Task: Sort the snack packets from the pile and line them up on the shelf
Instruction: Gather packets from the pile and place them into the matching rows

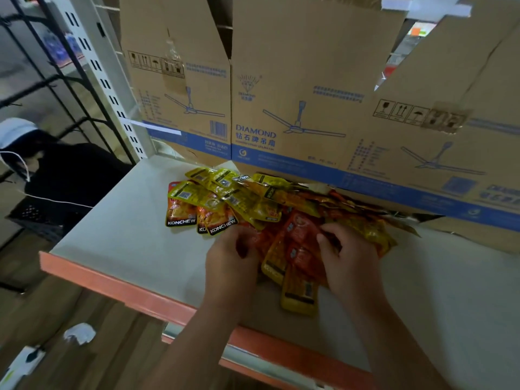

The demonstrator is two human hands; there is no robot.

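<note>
A pile of snack packets (284,212), yellow, orange and red, lies on the white shelf (118,220) below the cardboard boxes. At its left edge a few orange KONCHEW packets (183,212) lie side by side, with yellow ones overlapping them. My left hand (230,257) has its fingers curled into the pile's near left side, on red and orange packets. My right hand (349,257) pinches a red packet (304,229) in the middle of the pile. A yellow packet (298,296) sticks out toward me between my wrists.
Large DIAMOND ceiling-fan cardboard boxes (295,108) stand at the back of the shelf, overhanging the pile. The shelf has an orange front edge (112,280). A person in dark clothing (56,170) crouches at the left beyond a white slotted upright (107,85).
</note>
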